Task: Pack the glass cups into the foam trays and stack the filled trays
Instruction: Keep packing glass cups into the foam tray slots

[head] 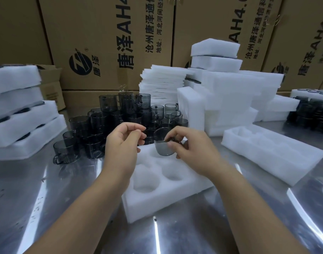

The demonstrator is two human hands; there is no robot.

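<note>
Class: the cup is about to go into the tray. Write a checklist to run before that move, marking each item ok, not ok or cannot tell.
1. Right hand holds the glass cup: ok.
2. Cup's mouth faces up: ok.
3. Cup hangs over a far pocket of the foam tray: ok.
4. The pockets that show are empty: ok.
5. Tray lies flat on the metal table: ok.
6. Left hand, fingers curled, holds nothing: cannot tell.
</note>
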